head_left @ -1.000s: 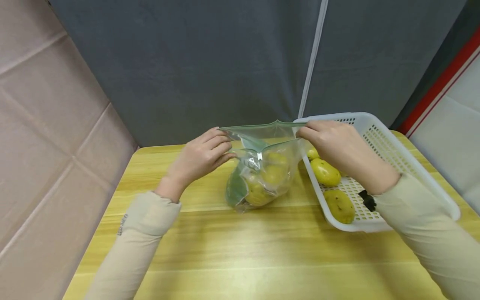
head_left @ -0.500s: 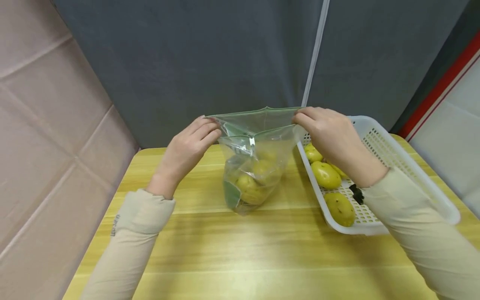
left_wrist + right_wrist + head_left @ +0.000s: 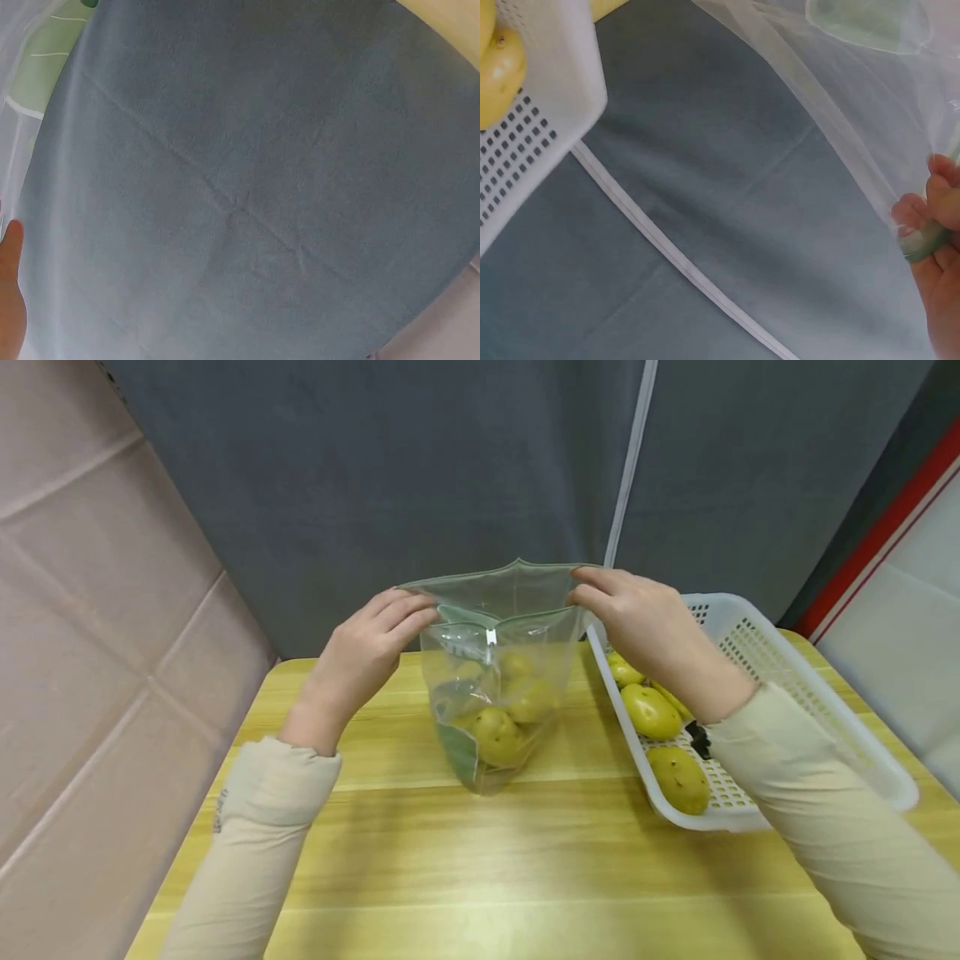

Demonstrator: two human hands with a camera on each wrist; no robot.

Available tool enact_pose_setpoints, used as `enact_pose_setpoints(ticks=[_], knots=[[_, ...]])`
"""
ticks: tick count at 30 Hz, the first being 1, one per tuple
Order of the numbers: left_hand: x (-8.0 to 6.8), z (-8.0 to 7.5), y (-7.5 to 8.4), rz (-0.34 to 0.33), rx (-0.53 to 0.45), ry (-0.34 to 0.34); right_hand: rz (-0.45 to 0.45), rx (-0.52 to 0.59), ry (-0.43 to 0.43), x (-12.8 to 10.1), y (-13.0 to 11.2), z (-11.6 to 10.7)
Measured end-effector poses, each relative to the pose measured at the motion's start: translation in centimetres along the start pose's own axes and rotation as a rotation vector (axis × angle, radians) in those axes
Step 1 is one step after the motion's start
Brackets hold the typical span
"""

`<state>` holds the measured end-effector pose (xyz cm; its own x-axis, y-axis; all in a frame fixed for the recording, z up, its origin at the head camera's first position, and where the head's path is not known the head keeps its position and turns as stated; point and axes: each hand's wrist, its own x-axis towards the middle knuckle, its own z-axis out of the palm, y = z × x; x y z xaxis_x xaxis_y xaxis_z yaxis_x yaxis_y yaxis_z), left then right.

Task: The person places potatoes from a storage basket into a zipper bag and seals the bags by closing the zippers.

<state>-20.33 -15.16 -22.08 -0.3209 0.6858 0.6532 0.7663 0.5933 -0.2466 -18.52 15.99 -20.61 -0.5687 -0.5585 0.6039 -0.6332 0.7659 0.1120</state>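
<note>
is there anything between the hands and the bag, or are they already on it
Nothing visible stands between them. The left hand pinches the left corner of the zip bag at its top edge, and the right hand pinches the right corner. The basket sits off to the right.

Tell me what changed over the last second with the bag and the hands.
Both hands, left hand and right hand, lifted the zip bag higher and shifted it slightly left, so it hangs more upright. Each keeps pinching its top corner. The potatoes stayed inside; the white basket did not move.
</note>
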Motion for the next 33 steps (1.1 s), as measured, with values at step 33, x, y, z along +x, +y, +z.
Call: enact_pose_setpoints(ticks=[33], knots=[[-2.0,3.0,1.2,-0.065,-0.235,-0.097,-0.113,0.138,0.022,-5.0,-0.1,0.3]])
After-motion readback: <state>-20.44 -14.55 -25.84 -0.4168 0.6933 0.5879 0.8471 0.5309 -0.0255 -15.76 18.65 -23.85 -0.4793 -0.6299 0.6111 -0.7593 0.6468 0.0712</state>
